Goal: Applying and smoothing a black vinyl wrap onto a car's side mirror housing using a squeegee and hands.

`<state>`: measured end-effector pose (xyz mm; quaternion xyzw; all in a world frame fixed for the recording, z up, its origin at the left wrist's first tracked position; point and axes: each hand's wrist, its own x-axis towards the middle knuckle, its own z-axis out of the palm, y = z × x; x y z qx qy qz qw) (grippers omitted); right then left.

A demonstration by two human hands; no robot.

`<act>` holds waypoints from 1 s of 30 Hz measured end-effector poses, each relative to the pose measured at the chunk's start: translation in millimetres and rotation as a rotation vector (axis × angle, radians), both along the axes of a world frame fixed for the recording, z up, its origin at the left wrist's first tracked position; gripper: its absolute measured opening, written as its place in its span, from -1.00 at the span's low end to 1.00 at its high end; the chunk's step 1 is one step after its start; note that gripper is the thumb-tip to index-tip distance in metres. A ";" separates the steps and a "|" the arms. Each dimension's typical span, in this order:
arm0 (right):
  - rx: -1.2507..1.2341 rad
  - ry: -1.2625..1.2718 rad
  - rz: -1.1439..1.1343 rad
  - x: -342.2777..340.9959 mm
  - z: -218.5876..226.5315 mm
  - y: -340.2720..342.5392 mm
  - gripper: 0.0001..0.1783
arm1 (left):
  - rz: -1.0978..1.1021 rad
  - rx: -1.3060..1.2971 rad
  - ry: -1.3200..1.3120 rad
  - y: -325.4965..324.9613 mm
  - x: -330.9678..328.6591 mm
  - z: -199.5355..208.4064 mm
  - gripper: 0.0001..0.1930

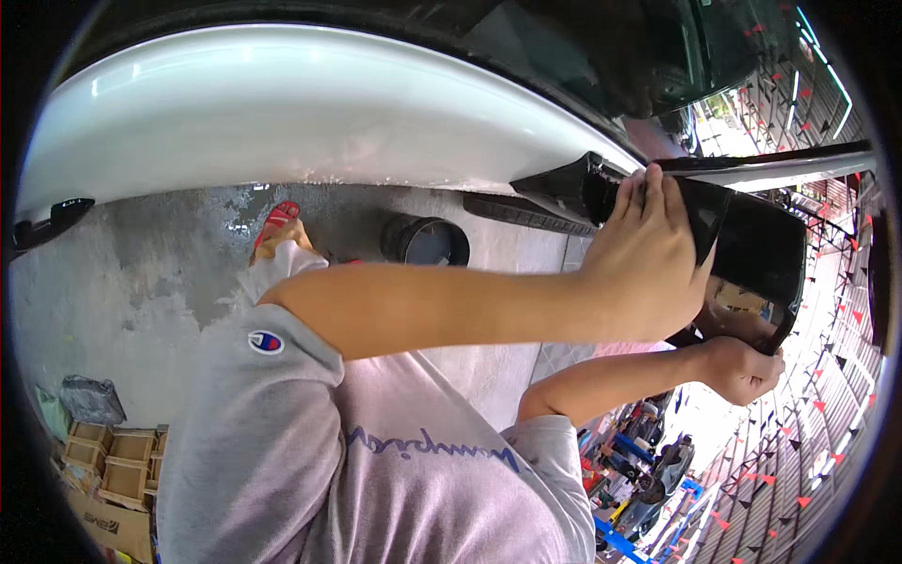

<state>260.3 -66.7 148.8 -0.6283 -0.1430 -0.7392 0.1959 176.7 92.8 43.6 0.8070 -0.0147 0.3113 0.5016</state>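
A black side mirror point(766, 244) stands out from a white car point(282, 103) at the right. Its glass point(742, 299) faces me and shows reflections. My left hand point(648, 254) reaches across and grips the mirror housing near its mount, fingers laid over the black plastic and thumb along the near side. Lower down, my right hand point(744, 369) is closed at the bottom outer corner of the mirror, its fingers curled; their tips are hidden from me. A black triangular trim point(554, 183) joins the car body beside my left fingertips.
A black bucket point(427, 242) stands on the wet concrete floor point(160, 273), near a foot in a red slipper point(280, 218). A tyre point(526, 213) shows under the car. Wooden crates point(127, 462) and a cardboard box point(113, 528) sit at lower left. Blue equipment point(625, 540) stands at lower right.
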 end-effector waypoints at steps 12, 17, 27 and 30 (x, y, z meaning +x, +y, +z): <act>0.020 0.044 0.035 -10.5 0.8 8.0 -0.51 | 0.019 -0.174 -0.079 -4.7 -18.7 -4.7 -0.47; 0.028 0.057 0.075 -16.9 -3.0 9.0 -0.51 | 0.031 -0.199 -0.100 -6.4 -34.1 -0.1 -0.49; 0.011 0.041 0.061 -8.4 -1.7 4.7 -0.53 | -0.129 -0.433 -0.090 8.5 -94.1 6.6 -0.38; 0.016 0.073 0.065 -12.3 -1.5 7.5 -0.51 | -0.043 -0.392 -0.121 7.7 -81.0 1.7 -0.41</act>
